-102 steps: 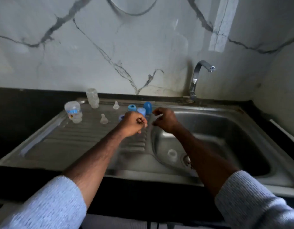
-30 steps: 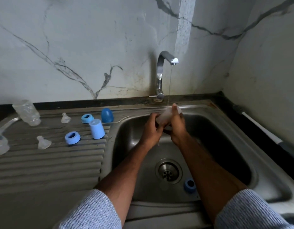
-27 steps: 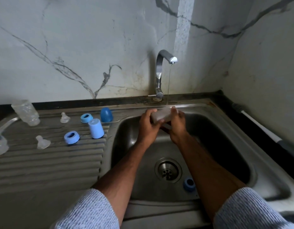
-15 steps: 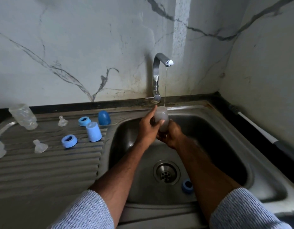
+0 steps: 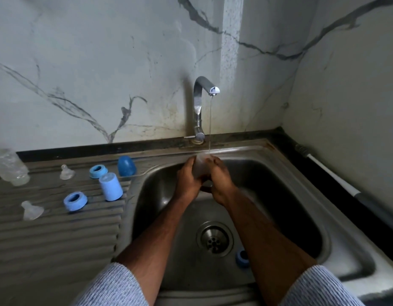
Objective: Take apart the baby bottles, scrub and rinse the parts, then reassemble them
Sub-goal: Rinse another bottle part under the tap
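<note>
Since half a second ago, both hands have been closed tighter; clear plastic bottle body [image 5: 199,166] is being gripped between left hand [image 5: 188,180] and right hand [image 5: 219,180], mid-frame, under the steel tap's [image 5: 198,102] stream

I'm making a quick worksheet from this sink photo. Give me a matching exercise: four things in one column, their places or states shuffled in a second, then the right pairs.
Things:
1. clear bottle body
2. dark blue domed cap
3. blue ring by the drain
4. faucet

Places or states:
A. running a thin stream of water
B. lying in the sink basin
C. held between the left hand and right hand
D. standing on the drainboard

Pairs: 1-C, 2-D, 3-B, 4-A
</note>
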A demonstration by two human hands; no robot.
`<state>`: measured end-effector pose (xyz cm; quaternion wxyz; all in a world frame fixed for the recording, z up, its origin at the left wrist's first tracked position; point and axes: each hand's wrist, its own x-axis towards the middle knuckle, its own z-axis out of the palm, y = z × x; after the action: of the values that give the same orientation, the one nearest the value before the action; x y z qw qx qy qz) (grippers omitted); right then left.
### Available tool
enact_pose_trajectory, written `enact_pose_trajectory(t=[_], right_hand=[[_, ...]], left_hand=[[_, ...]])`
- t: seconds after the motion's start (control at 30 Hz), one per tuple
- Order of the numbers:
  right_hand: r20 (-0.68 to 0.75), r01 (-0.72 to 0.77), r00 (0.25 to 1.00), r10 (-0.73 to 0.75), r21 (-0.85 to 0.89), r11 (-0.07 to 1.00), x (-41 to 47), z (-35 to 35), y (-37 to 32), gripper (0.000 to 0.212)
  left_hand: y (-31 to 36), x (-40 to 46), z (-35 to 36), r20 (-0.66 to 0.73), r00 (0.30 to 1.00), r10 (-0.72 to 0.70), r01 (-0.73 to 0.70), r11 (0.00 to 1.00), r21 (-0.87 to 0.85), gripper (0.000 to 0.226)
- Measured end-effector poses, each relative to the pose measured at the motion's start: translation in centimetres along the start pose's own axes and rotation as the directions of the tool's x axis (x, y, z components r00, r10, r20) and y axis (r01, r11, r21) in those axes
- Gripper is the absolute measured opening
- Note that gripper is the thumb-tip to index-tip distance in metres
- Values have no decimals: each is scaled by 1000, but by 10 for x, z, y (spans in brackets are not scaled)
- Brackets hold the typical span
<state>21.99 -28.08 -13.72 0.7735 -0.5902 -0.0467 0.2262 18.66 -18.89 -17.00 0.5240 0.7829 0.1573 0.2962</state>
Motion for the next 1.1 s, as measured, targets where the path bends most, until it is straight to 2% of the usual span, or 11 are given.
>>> enact_pose_trajectory(t=[0.07,0.2,0.37,0.47,0.6,0.67,0.73,0.8,0.87,0.97,1.1], right_hand=[[21,41,999,-41,13,999,0,1,0,25],[-27,-16,999,20,152,988,-4,-3,-5,35],[84,-3,996,-6,106,994,-9,-4,-9,21],[-23,30,999,-29,83,996,-11,4,-5,19],[-80,-89,992,103,161,983,-8,-2,-10,30],[13,-110,994,109,150,983,-8,-8,-9,25],[44,-107,994,104,84,991,-10,-8,-8,29],[3,-87,996,88,-48,995,-9,-4,-10,47],[-38,-59,998,53,-178,982,-8,-1,-13,53],[-24,-48,999,45,-146,988,-5,-7,-14,37],[209,-20,978,23,-14,1000,-3,-21,-12,39]], left_hand=[[4,-4,-2,29,999,41,-40,999,-17,39],[6,-7,-5,61,974,217,-218,976,19,50],[7,-1,-8,87,990,115,-114,993,-16,47],[2,1,-11,134,966,223,-236,967,95,40],[3,-3,-7,132,970,202,-201,979,-20,40],[2,-1,-8,191,974,125,-122,992,-27,53],[5,1,-10,219,976,-15,34,996,-84,53],[10,0,-11,244,962,-121,148,984,-97,40],[16,-2,-10,293,934,-205,261,951,-168,24],[20,-4,-9,391,854,-342,481,805,-347,37],[30,-3,-16,469,787,-401,616,558,-556,50]])
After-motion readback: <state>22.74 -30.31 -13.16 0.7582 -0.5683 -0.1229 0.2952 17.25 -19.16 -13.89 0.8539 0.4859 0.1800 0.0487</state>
